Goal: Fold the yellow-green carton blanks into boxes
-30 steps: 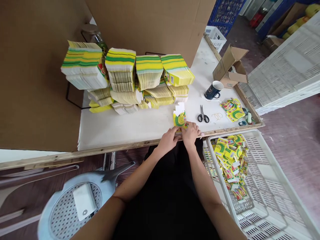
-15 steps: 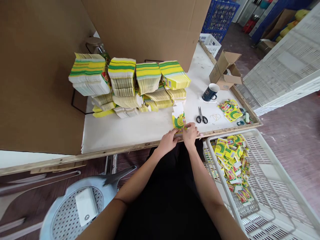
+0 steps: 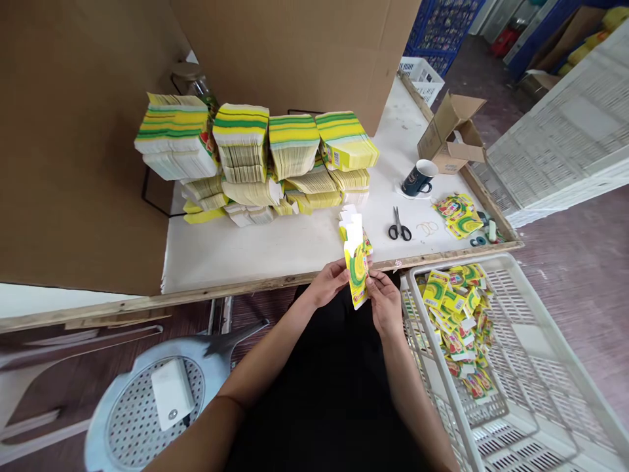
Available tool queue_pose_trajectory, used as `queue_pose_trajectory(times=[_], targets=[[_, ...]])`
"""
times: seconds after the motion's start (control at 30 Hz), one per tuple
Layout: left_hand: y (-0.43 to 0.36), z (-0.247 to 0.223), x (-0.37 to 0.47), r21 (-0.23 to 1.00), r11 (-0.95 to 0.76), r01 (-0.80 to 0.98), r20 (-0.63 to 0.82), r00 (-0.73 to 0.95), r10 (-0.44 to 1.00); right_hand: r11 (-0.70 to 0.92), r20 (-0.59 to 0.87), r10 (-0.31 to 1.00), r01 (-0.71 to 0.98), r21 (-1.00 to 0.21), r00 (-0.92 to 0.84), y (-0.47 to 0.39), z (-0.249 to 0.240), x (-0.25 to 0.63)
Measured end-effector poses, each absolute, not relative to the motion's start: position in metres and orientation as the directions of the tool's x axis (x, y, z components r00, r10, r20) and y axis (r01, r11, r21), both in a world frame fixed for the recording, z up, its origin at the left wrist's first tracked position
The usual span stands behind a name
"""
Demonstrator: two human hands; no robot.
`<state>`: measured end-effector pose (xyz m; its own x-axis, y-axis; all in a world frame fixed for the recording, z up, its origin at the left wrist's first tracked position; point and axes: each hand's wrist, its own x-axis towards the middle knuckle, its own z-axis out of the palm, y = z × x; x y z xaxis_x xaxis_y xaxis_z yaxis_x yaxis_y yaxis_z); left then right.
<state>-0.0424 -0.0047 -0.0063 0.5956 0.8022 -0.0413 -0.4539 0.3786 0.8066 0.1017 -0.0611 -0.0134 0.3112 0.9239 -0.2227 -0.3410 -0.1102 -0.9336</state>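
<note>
A small yellow-green printed carton (image 3: pixel 358 270), its white end flaps sticking up, is held upright just over the table's front edge. My left hand (image 3: pixel 330 282) grips its left side, fingers partly behind it. On its right side my right hand (image 3: pixel 384 300) pinches the carton's edge. Behind it, more yellow cartons with white flaps lie on the white table (image 3: pixel 236 262). Stacked bundles of flat cartons (image 3: pixel 240 141) stand in rows farther back.
Black-handled scissors (image 3: pixel 399 226), rubber bands (image 3: pixel 427 228), a dark mug (image 3: pixel 419 178) and an open cardboard box (image 3: pixel 449 141) are on the table's right. A white plastic crate (image 3: pixel 535 314) with many yellow cartons stands at my right. A grey stool (image 3: pixel 118 400) holds a white device (image 3: pixel 171 392).
Both hands have lifted one carton off the table edge and drawn it toward me. It now stands upright between them. The camera view has shifted slightly.
</note>
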Motion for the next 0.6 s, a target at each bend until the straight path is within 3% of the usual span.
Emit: queue_pose_trajectory(times=[0.13, 0.37, 0.5, 0.6], targets=[[-0.011, -0.007, -0.038, 0.804, 0.388, -0.450, -0.067, 0.580, 0.812, -0.093, -0.184, 0.924, -0.269, -0.959, 0.335, -0.072, -0.007, 0.102], [-0.014, -0.017, -0.029, 0.862, 0.306, -0.405, -0.149, 0.374, 0.915, -0.049, -0.091, 0.927, -0.124, -0.991, 0.364, -0.077, -0.010, 0.097], [-0.020, -0.015, -0.025, 0.929, 0.210, -0.306, -0.114, 0.304, 0.946, -0.025, -0.008, 0.875, 0.030, -0.999, 0.483, -0.079, -0.011, 0.099], [-0.028, -0.009, -0.028, 0.959, 0.139, -0.246, -0.068, 0.276, 0.959, -0.025, 0.051, 0.899, 0.168, -0.985, 0.435, -0.080, -0.007, 0.108]])
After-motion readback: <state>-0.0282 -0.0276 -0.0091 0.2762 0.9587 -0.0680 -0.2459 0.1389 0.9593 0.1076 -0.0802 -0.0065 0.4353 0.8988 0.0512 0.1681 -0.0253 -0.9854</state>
